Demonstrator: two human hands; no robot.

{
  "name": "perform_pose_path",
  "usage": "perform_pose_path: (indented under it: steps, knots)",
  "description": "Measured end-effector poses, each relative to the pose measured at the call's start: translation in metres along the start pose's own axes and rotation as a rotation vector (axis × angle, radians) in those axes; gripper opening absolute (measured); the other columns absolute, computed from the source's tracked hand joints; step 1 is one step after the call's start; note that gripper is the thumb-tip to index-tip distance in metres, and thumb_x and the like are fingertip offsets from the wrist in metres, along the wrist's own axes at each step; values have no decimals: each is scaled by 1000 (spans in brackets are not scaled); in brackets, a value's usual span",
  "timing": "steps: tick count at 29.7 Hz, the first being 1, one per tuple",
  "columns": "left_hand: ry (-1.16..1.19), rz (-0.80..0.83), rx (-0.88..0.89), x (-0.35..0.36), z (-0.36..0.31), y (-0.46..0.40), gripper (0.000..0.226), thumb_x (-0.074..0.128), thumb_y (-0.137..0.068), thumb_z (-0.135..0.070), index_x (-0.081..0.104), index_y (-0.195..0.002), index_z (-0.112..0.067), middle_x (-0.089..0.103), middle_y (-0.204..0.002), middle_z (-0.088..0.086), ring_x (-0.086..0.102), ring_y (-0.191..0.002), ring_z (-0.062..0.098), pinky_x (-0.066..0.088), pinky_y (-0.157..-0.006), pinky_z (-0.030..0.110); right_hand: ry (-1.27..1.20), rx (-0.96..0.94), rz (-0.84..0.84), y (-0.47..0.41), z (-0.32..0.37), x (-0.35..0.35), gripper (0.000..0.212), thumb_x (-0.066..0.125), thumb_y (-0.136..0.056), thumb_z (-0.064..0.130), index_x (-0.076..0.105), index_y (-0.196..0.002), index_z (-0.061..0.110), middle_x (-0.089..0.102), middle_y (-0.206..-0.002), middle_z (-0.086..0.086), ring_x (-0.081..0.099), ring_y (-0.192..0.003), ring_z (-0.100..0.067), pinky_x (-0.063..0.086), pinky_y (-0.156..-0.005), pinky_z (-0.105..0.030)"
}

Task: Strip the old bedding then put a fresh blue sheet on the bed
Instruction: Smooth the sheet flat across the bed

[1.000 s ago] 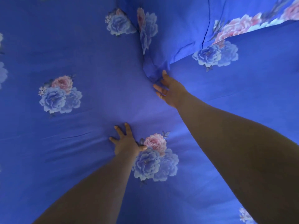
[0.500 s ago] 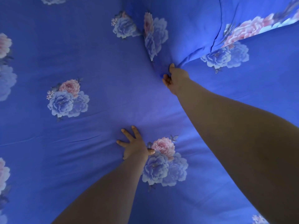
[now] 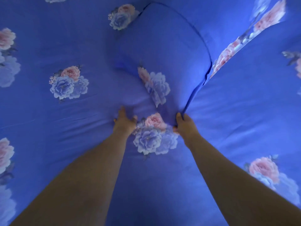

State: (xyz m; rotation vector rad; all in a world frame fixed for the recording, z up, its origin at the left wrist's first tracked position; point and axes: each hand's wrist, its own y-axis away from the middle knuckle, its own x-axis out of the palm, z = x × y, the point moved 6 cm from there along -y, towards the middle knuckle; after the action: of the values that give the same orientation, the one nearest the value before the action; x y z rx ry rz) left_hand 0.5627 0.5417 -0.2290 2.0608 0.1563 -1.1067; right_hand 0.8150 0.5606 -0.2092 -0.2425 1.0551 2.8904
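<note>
A blue sheet (image 3: 78, 126) printed with pink and pale blue flowers covers the whole bed. A folded-over flap of the same sheet (image 3: 164, 51) bulges up in the middle, its edge running down to my right hand (image 3: 184, 125), which grips that edge with curled fingers. My left hand (image 3: 124, 121) rests flat on the sheet just left of a flower print, fingers spread and pressing the cloth. Both bare forearms reach in from the bottom of the view.
Another fold with a band of pink flowers (image 3: 244, 39) lies at the upper right. Wrinkles run across the sheet to the left of my left hand. Nothing but the sheet is in view.
My right hand took hold of the flap's edge and pulled it toward me, close beside my left hand. The flap now bulges up higher. The view shifted.
</note>
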Motion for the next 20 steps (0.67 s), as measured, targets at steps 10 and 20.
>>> perform_pose_path:
  steps: [10,20]
  knots:
    - [411,-404,94,-80,10,92,73,41,-93,-59,32,-147,-10,37,-150,9,35,-138,25,28,-114,38,468,345,431,187,-128,-21,27,39,-101,26,46,-76,18,60,-74,-7,64,-62,-23,59,-66,-37]
    - [338,-343,177,-60,11,174,34,51,-96,-32,48,-114,-3,61,-107,18,56,-98,32,31,-69,26,103,88,-306,156,-68,-92,26,45,-87,20,55,-109,12,55,-103,-11,52,-94,-25,37,-68,-28]
